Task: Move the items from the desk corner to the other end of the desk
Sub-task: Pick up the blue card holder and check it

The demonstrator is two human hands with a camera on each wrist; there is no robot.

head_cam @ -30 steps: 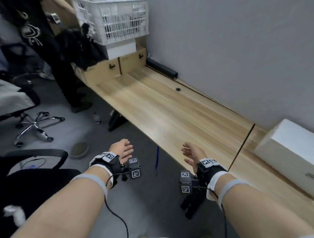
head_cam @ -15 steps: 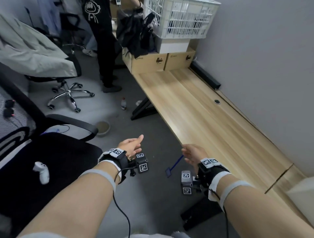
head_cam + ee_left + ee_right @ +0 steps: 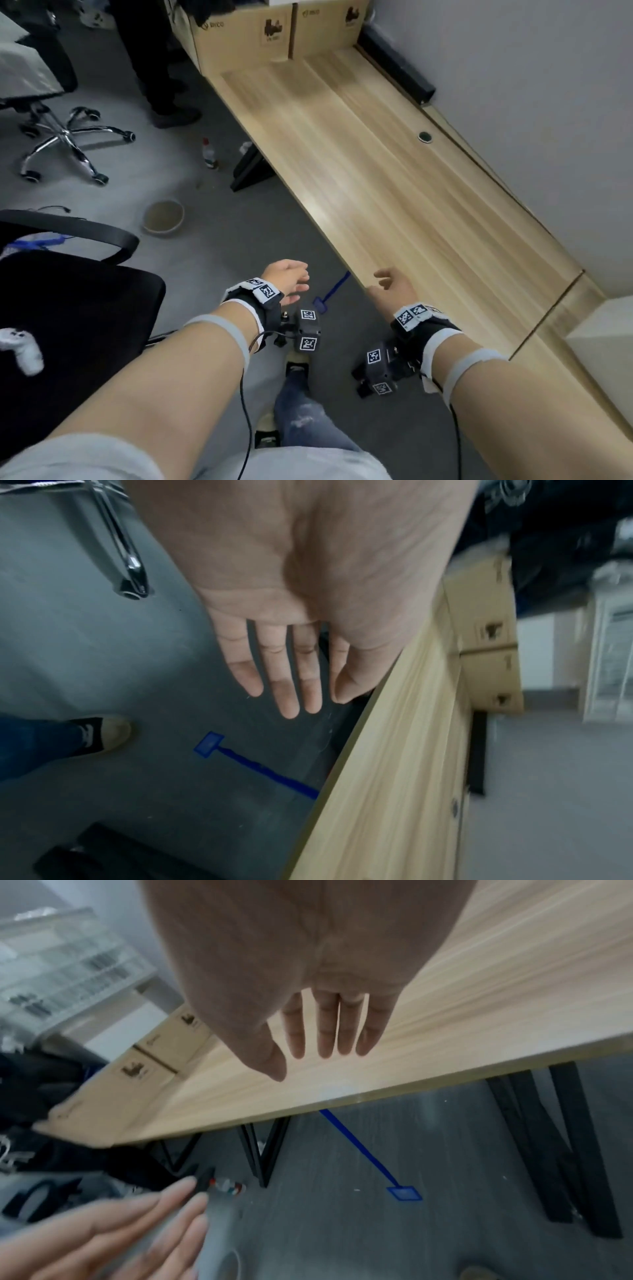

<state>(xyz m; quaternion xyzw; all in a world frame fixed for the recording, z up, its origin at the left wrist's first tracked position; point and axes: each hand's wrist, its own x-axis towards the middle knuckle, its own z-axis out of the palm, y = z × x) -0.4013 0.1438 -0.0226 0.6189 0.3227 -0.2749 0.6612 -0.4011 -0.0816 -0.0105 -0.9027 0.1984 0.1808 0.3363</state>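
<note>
A long wooden desk (image 3: 394,192) runs along the grey wall. Two cardboard boxes (image 3: 246,31) stand at its far end, with a black bar (image 3: 394,65) by the wall. A white box (image 3: 603,332) sits at the near right end. My left hand (image 3: 294,281) hovers over the floor just left of the desk's front edge, fingers straight (image 3: 284,680), holding nothing. My right hand (image 3: 390,282) is at the front edge, above the desktop (image 3: 445,1015), fingers straight (image 3: 329,1031) and empty.
On the grey floor lie a blue flat-headed stick (image 3: 329,294), a bowl (image 3: 162,217) and a small bottle (image 3: 209,154). A black chair (image 3: 68,308) with a white controller (image 3: 20,349) is at my left. A person's legs (image 3: 154,68) stand by a wheeled chair base (image 3: 65,140).
The head view has swung down and closer to the desk; the white basket has left the view. My right hand has come up over the desk's front edge. Both hands stay empty.
</note>
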